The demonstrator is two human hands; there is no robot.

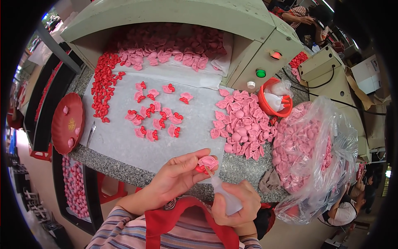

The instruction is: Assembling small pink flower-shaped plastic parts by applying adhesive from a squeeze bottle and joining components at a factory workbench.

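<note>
Close to my body, my left hand (176, 172) pinches a small pink moulded piece (208, 162) between thumb and fingers. A glossy red piece (200, 169) sits against its lower edge. My right hand (239, 203) is wrapped round a translucent white squeeze bottle (228, 200), whose thin nozzle points up at the underside of the held piece. Whether the tip touches it I cannot tell. Beyond my hands, several pink-and-red joined pieces (159, 123) lie on white paper (116, 143). Loose pink pieces (242, 122) are heaped at the right.
A green-grey metal machine (174, 14) with more pink pieces inside its opening stands at the back. Small red pieces (103, 83) spread along the left. A red plate (66, 106), tweezers (91, 133), an orange basket (265, 106) and a clear bag of pink pieces (302, 145) surround the paper.
</note>
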